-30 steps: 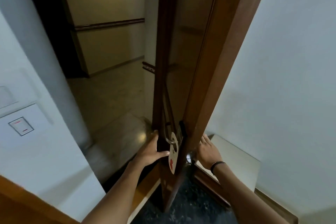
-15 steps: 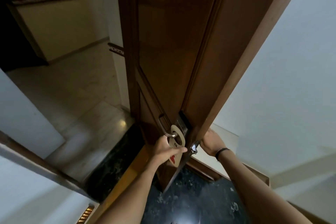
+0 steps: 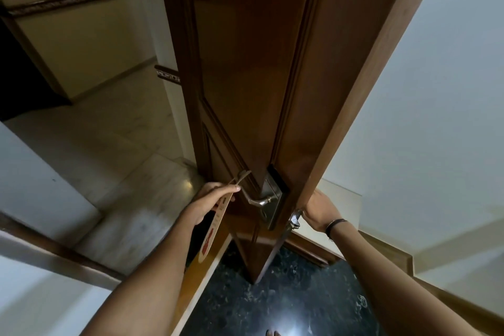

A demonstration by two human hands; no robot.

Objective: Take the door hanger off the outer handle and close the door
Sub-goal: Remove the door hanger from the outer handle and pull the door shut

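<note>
Door (image 3: 259, 68) stands open, edge toward you. Your left hand (image 3: 210, 206) pinches the door hanger (image 3: 215, 229) near its top, thumb over the near face and fingers (image 3: 215, 187) behind it, the card trailing down and toward you below the palm. Its looped end sits up by the tip of the outer handle (image 3: 252, 196); from this angle you cannot quite tell whether the loop is clear of the lever tip, so judge it as nearly off. Draw the card straight along the lever and away from the door, not downward, so the cut-out does not snag or tear. Your right hand (image 3: 317, 211) is on the far side of the door edge at the inner handle (image 3: 294, 219), fingers hidden; whether it grips or just rests cannot be told. Steady the door there, then pull it shut.
</note>
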